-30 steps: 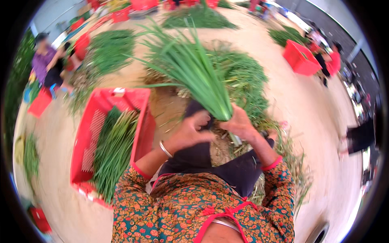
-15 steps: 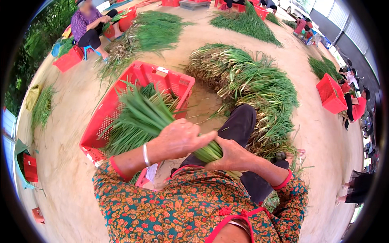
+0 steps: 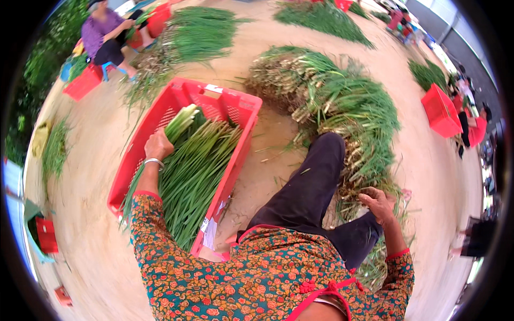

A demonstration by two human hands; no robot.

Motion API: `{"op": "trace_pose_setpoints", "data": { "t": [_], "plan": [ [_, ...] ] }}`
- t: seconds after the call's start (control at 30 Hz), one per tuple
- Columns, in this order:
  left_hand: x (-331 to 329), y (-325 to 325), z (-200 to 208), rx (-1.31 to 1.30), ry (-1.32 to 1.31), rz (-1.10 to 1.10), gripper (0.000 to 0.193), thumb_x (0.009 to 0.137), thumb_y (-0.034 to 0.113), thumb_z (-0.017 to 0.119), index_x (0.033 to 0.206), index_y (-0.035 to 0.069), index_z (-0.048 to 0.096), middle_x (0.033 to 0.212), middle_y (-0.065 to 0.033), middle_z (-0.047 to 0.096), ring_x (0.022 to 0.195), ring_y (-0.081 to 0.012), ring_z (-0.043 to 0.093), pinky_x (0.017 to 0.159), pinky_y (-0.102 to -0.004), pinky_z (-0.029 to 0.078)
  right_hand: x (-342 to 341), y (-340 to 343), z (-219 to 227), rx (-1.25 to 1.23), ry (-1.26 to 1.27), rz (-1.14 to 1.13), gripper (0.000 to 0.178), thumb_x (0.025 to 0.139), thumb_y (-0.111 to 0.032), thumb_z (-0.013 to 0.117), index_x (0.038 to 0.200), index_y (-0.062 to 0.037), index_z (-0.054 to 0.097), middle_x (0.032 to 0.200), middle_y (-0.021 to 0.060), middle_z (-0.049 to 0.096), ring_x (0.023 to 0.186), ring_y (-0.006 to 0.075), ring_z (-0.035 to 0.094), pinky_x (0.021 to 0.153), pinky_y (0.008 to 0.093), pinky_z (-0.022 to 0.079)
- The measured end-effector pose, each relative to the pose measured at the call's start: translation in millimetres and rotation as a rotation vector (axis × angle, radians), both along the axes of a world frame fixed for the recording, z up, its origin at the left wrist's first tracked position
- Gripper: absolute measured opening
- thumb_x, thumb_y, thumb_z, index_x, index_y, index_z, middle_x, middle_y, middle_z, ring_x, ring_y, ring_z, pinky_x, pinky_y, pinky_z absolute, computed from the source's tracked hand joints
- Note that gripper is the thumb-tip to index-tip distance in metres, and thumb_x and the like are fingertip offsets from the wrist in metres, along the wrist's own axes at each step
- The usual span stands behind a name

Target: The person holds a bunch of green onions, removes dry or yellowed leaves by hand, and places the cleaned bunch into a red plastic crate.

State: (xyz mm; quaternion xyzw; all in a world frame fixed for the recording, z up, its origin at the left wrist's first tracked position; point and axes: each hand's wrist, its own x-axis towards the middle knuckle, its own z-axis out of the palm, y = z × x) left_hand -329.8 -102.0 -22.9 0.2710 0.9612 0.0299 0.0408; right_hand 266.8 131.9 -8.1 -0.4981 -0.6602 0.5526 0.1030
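My left hand (image 3: pixel 159 144) is inside the red plastic crate (image 3: pixel 247 136), closed around a bunch of chives (image 3: pixel 181 122) by its pale stem end. More long green chives (image 3: pixel 198 176) lie in the crate, leaves pointing toward me. On the other side, my right hand (image 3: pixel 379 204) hovers by my knee at the near end of a big curved heap of untrimmed chives (image 3: pixel 353 115). Its fingers are loosely bent and apart, with nothing visible in them.
Around me on the tan floor lie other heaps of chives (image 3: pixel 201 35). At the upper left a person in a purple top (image 3: pixel 104 32) sits on a blue stool beside red crates. Another red crate (image 3: pixel 440 111) stands at the right, near seated people.
The bunch of chives went from between both hands over my lap to the crate, carried by my left hand. My right hand let go and moved right, toward the heap.
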Motion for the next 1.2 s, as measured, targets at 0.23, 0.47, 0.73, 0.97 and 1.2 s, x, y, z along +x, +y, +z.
{"op": "trace_pose_setpoints", "data": {
  "t": [0.23,0.47,0.73,0.97,1.2],
  "plan": [
    [-66.0,-8.5,-195.0,0.299,-0.399,-0.106,0.112,0.072,0.063,0.062,0.146,0.007,-0.001,0.136,-0.0363,0.030,0.124,-0.0481,0.035,0.103,-0.0482,0.032,1.2,-25.4,-17.2,-0.055,-0.008,-0.035,0.028,0.085,-0.020,0.060,0.099,0.0036,0.062,0.087,0.0080,0.065,0.077,0.0136,0.060,0.069,0.0278,0.048],
    [26.1,45.2,-158.7,0.375,-0.064,-0.124,0.067,0.092,0.054,0.036,0.133,0.002,0.041,0.132,-0.0212,0.046,0.123,-0.0379,0.039,0.101,-0.0523,0.027,27.2,-32.3,-47.3,0.018,-0.060,-0.022,0.028,0.082,-0.023,0.061,0.090,0.0040,0.063,0.078,0.0081,0.064,0.069,0.0165,0.060,0.064,0.0307,0.048],
    [134.6,106.5,-91.9,0.526,-0.758,-0.441,0.041,0.074,0.009,0.056,0.114,-0.001,0.053,0.077,-0.0057,0.059,0.059,-0.0173,0.056,0.053,-0.0286,0.048,28.4,17.3,-112.4,-0.174,0.206,-0.202,0.023,0.076,-0.018,0.061,0.082,0.0040,0.061,0.069,0.0059,0.059,0.060,0.0115,0.054,0.053,0.0261,0.044],
    [144.5,77.8,-87.3,0.545,-0.828,-0.422,0.047,0.062,-0.003,0.045,0.107,-0.001,0.055,0.075,-0.0063,0.059,0.057,-0.0148,0.054,0.051,-0.0266,0.047,41.8,81.2,-224.8,-0.245,0.246,-0.796,0.026,0.074,-0.015,0.064,0.091,0.0045,0.062,0.074,0.0115,0.063,0.065,0.0181,0.061,0.057,0.0294,0.048],
    [175.7,78.2,-32.6,0.117,-0.242,-0.765,0.040,0.071,0.003,0.065,0.109,-0.004,0.056,0.092,-0.0140,0.065,0.080,-0.0248,0.063,0.072,-0.0336,0.050,29.1,125.3,-249.6,0.116,-0.224,-0.988,0.057,0.066,-0.029,0.072,0.107,0.0044,0.051,0.093,0.0183,0.060,0.089,0.0312,0.059,0.080,0.0396,0.046]
  ]
}}
